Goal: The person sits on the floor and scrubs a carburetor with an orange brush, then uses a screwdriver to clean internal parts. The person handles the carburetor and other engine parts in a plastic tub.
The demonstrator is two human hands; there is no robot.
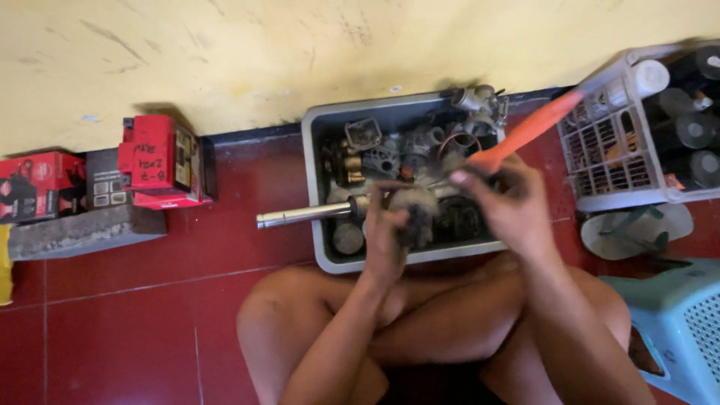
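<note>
At the bottom centre of the frame, the person's bare crossed legs are filling the foreground, cut off by the lower edge. Just above them, both forearms are rising toward the middle of the frame.

The left hand is curling its fingers around a dark, grimy metal part, which is blurred and mostly hidden by the hand, so its shape is hard to make out. A shiny metal tube is sticking out to the left of this hand; whether it is joined to the part cannot be told.

The right hand, centre right, is closing its fingers on an orange-handled tool, slanting up to the upper right. Its working end is hidden behind the fingers and smeared by motion.

Behind the hands, a grey tray is holding a jumble of small engine parts. Farther off, red boxes are sitting against the yellow wall at left, and a white crate of dark bottles is sitting cut off at upper right.
</note>
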